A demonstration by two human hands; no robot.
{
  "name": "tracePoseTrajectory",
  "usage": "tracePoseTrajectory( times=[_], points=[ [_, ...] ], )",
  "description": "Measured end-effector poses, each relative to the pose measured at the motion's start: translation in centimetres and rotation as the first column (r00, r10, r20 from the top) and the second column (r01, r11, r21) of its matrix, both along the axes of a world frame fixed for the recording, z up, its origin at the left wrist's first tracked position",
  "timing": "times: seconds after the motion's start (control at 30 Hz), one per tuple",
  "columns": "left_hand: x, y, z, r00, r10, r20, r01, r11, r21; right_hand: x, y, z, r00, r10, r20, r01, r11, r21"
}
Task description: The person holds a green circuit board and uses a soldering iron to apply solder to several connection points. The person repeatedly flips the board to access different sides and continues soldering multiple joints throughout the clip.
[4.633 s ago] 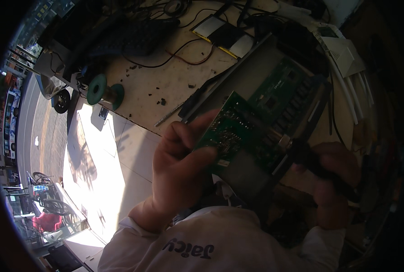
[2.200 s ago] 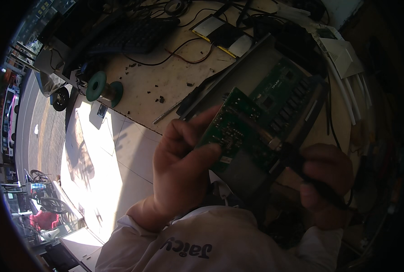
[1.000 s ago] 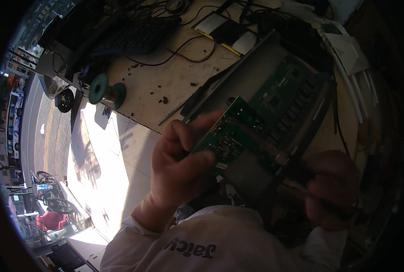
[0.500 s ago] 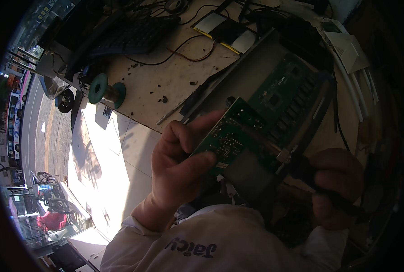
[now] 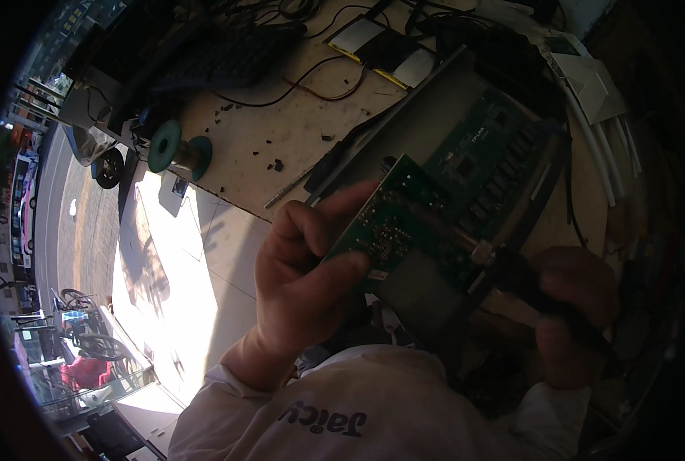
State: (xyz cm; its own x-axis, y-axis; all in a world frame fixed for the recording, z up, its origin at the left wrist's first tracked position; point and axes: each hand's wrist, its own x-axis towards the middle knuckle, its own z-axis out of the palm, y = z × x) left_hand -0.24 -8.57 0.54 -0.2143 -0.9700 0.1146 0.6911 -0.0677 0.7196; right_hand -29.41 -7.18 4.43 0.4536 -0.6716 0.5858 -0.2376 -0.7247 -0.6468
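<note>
Hands: two, both in use. Left hand: closed in a pinch on one green board, thumb on the face toward the viewer, fingers behind the left edge. Right hand: curled round the black handle of one iron, whose metal collar and shaft point up and left to the board.

Boards: two. The first is held up at a tilt in front of one open grey case, solder points showing on its face. The second board lies inside the case, along its right part, and bears a slanting row of dark blocks. Iron shaft crosses the front of the held board; light is poor here, so contact between tip and board cannot be told.

Desk: case lies aslant at its right. One green spool, tilted, at the left edge of the desk. One thin rod near the case's left corner. Several dark crumbs scattered between spool and case. One black keyboard beyond the spool. One flat panel, silver at two ends, yellow along its edge, just beyond the case. One white box at far right.

Left of the desk: sunlit floor.
</note>
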Motion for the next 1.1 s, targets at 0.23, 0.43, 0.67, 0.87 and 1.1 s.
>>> tracePoseTrajectory(
  times=[0.23,0.43,0.67,0.87,1.1],
  points=[
    [-0.3,0.3,0.5,1.000,0.027,-0.010,-0.026,0.997,0.067,0.3,0.1,-0.1,0.999,0.027,0.018,-0.028,0.998,0.049],
    [-0.7,0.2,0.7,0.999,0.041,-0.009,-0.040,0.997,0.068,0.4,0.5,-0.4,1.000,-0.016,0.000,0.016,1.000,0.019],
    [-1.0,0.2,0.9,0.997,0.068,0.025,-0.069,0.995,0.068,0.3,0.4,-0.8,0.999,-0.012,-0.036,0.011,1.000,-0.006],
    [-1.2,0.1,0.8,0.997,0.075,0.021,-0.076,0.994,0.073,0.5,0.6,-0.5,0.997,-0.034,-0.076,0.032,0.999,-0.021],
    [-1.1,0.2,0.8,0.998,0.058,0.019,-0.059,0.996,0.074,0.6,0.5,-0.4,0.992,-0.043,-0.115,0.037,0.998,-0.059]
  ],
)
